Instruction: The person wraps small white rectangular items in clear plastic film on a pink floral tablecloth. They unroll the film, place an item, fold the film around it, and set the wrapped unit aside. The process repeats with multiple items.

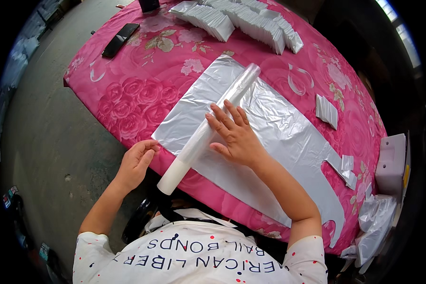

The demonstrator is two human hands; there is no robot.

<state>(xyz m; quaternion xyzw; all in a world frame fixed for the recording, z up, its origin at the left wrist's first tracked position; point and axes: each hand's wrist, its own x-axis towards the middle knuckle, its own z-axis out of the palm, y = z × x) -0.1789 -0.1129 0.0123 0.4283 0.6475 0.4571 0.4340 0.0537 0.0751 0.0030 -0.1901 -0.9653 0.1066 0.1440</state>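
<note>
A flat, silvery-white plastic bag (274,137) with a curved handle cut-out lies across the table, perhaps several layers thick. Over its left part, slantwise, rests a white tube wrapped in clear film (189,150), its bare near end jutting past the table edge. My right hand (234,135) lies on this tube and the plastic beside it, fingers spread. By the bag's near left corner is my left hand (139,161), fingers curled and pressed together. Whether they pinch anything is hidden.
A pink flowered cloth (132,104) covers the table. Stacks of folded white packets (251,21) stand at the far side, a dark phone (120,40) at far left. Small folded packets (326,111) lie to the right, near a white box (390,161) and crumpled plastic (376,222).
</note>
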